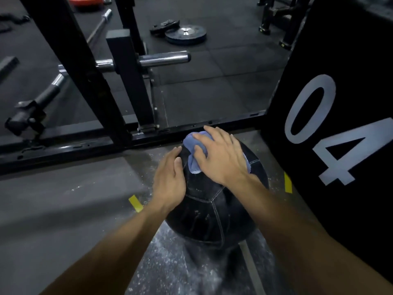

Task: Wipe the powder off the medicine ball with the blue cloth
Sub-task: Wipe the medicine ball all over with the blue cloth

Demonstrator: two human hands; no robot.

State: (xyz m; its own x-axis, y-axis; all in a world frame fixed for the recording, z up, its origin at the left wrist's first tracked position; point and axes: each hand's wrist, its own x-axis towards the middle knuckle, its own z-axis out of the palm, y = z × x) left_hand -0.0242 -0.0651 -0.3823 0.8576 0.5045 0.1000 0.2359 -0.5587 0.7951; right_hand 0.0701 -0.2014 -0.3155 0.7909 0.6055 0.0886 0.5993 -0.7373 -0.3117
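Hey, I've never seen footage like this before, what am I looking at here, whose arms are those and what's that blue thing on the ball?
There is no machine here. The single picture comes from a camera worn on a person's head, looking down at their own two arms in a gym. On the floor sits a black medicine ball. The right hand presses a bunched blue cloth onto the top of the ball, fingers curled over it. The left hand lies flat against the ball's side, steadying it. White powder is scattered on the floor around the ball. To the right stands a black box marked 04; behind are a rack frame and weight plates.
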